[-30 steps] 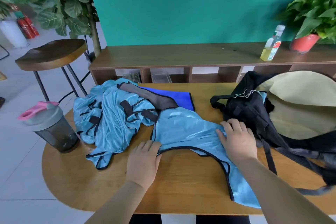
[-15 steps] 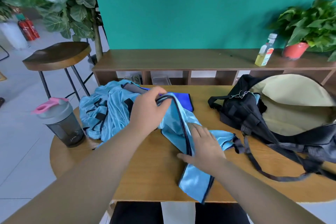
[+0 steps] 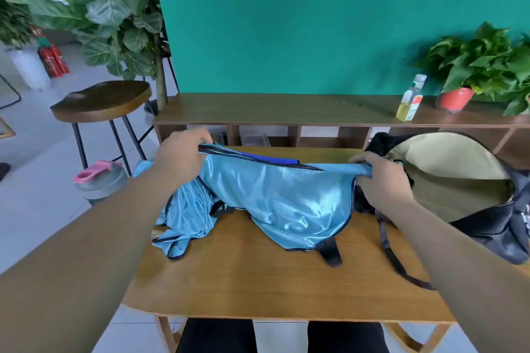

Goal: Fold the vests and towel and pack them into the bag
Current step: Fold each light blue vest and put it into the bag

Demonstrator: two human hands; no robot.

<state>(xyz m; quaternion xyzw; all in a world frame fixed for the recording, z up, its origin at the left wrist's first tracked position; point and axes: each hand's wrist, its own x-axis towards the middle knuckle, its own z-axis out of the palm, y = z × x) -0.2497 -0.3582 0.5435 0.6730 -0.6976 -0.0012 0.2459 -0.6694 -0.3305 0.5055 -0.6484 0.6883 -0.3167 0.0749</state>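
Since the half-second before, I had lifted the vest [image 3: 281,198] off the wood. The right hand [image 3: 381,180], which had been pressing it flat, now gripped one end. The left hand [image 3: 179,157] had drawn out to the other end, so the cloth hung stretched between them.

The table [image 3: 258,281] had bare wood in front of me, and I judged that the best place to lay the piece down. The bag [image 3: 499,232] lay open at the right with its pale lining showing, just beside my right hand, and nothing that I could see was packed in it yet.

The held vest was shiny and looked slippery. Its top edge was taut, and its lower edge and a black strap [image 3: 329,249] trailed on the tabletop. The heap of other vests [image 3: 186,218] lay crumpled under my left arm and touched the held one. The blue towel [image 3: 275,158] showed only as a strip behind the top edge.

Both hands had their fingers curled tight over the dark-trimmed hem. To fold it well, I judged I should keep that hem level and lower the cloth clear of the heap. Then I should tuck the strap inside and press each crease, because this fabric would slide open.
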